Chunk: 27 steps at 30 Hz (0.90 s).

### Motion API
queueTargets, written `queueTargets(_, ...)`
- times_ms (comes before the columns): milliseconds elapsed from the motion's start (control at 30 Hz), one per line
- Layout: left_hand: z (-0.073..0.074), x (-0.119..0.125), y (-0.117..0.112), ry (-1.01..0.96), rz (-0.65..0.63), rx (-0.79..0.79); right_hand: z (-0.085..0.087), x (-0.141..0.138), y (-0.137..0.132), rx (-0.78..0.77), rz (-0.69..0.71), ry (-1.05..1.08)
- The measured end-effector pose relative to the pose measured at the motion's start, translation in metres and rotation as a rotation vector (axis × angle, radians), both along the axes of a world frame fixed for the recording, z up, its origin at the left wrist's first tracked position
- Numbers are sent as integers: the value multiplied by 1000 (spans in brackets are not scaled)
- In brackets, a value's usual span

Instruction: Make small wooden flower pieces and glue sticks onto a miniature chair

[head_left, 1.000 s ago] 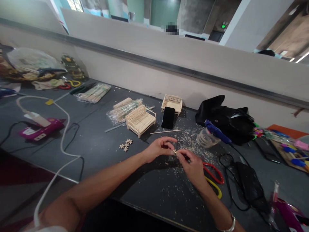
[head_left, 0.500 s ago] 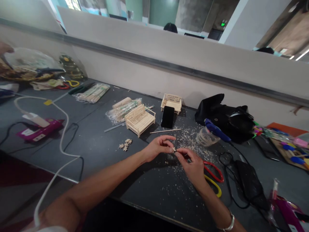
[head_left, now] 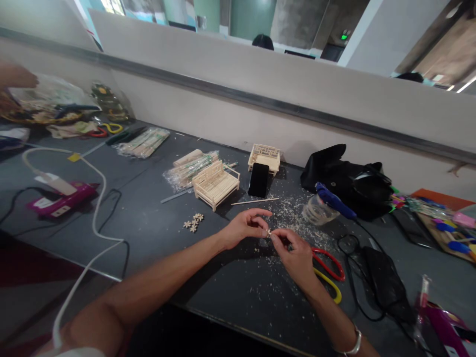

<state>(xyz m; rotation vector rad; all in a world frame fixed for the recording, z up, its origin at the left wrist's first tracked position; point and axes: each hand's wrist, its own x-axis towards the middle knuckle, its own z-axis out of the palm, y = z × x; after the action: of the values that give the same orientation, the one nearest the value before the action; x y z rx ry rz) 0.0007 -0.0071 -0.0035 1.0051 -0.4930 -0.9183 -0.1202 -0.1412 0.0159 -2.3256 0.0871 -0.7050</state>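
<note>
Between my two hands is a small pale wooden flower-shaped piece (head_left: 269, 232). My left hand (head_left: 245, 229) pinches it from the left with thumb and finger, its other fingers stretched out. From the other side my right hand (head_left: 295, 252) grips it between thumb and forefinger. Several similar flower pieces (head_left: 194, 223) lie grouped on the dark table left of my hands. Beyond them stands a miniature bench (head_left: 216, 186) made of thin sticks. A second miniature bench (head_left: 265, 157) stands behind a phone (head_left: 258, 180). One thin stick (head_left: 255, 201) lies in front of the phone.
Scissors with red and yellow handles (head_left: 330, 277) lie beside my right wrist. A blue glue gun (head_left: 334, 200) rests on a clear cup (head_left: 318, 210), near a black bag (head_left: 345, 181). Wood crumbs litter the table. Bagged sticks (head_left: 191, 171) lie behind the bench; another person's hand (head_left: 17, 74) is far left.
My hands stay nearly in place, with the flower piece turned slightly between the fingertips. At the far left the other person's hand has come further into view.
</note>
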Motion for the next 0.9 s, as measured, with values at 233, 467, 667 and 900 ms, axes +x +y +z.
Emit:
queueTargets(233,1,0,1,-17,-3,12,0,0,-3,-48,23,43)
queueTargets(467,1,0,1,-24,-19,11,-1,0,-4,-79,35,38)
queueTargets(667,-1,1,1,-41,-32,7,0,0,-4,-82,37,45)
queueTargets(900,-2,1,1,-43,-27,14,1,1,-6,-24,31,43)
